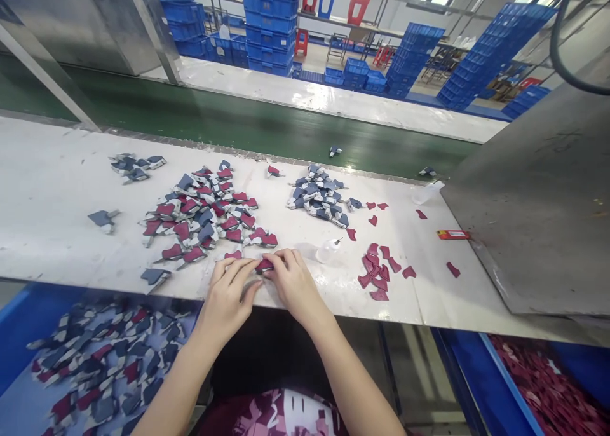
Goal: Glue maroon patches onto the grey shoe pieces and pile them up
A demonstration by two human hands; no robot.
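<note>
At the table's near edge, my left hand (229, 293) and my right hand (294, 283) meet with fingertips closed on a small grey plastic part with a dark-red face (264, 265). Its underside is hidden by my fingers. Just beyond my left hand lies another red-faced part (233, 255). A pile of red-and-blue-faced parts (204, 210) spreads to the left. Straight ahead sits a heap of blue-grey parts (318, 193). A clear squeeze bottle with a thin tip (328, 252) lies right of my right hand, and loose dark-red pieces (375, 271) are farther right.
A green conveyor belt (267, 128) runs behind the white table (314, 296), carrying two parts. Blue bins of parts (14, 315) and red pieces (512, 385) stand below. At right are a metal housing (538, 213), a second bottle (426, 193) and a red-yellow packet (452, 234).
</note>
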